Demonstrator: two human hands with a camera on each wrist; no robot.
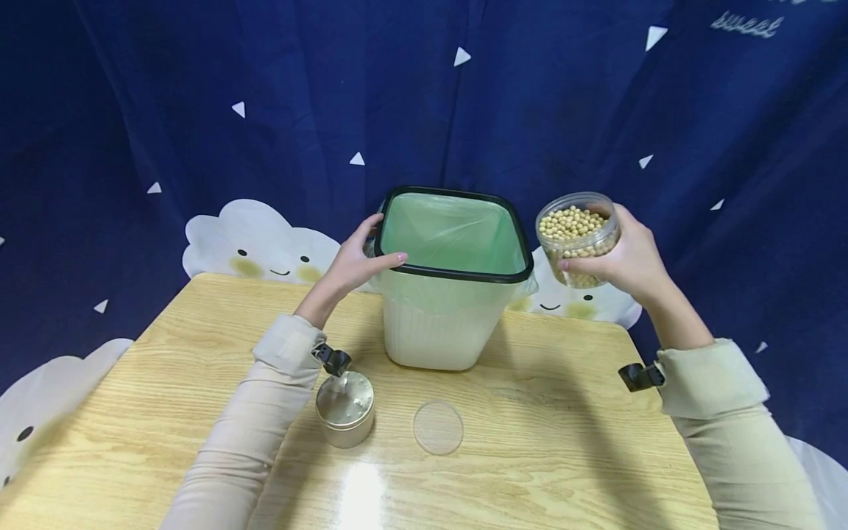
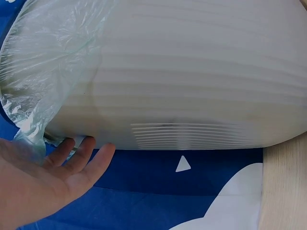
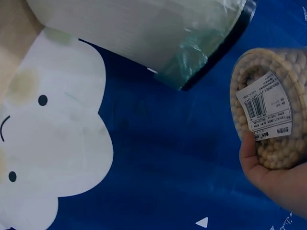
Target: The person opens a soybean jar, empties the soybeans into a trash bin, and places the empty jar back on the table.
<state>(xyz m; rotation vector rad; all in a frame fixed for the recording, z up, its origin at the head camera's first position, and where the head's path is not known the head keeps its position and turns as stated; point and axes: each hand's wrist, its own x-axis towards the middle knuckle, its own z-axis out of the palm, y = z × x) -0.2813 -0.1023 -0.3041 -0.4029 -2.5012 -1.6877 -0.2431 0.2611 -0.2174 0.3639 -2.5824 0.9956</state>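
Observation:
A pale trash bin (image 1: 437, 331) with a black rim and a light green bag lining stands upright at the table's back. My left hand (image 1: 354, 261) grips its near left corner, the thumb lying at the front rim. In the left wrist view, the other fingers (image 2: 81, 160) bend against the bin's side below the gathered bag. To the right of the bin, my right hand (image 1: 623, 254) holds a clear, uncovered jar (image 1: 579, 239) of soybeans in the air, tilted slightly. A barcode label (image 3: 266, 106) shows on its base in the right wrist view.
Below my left wrist, a round metal tin (image 1: 346, 408) with its lid on stands on the wooden table (image 1: 530, 427). A clear round lid (image 1: 438, 428) lies flat in front of the bin. Behind hangs a dark blue curtain (image 1: 298, 96) with white clouds and triangles.

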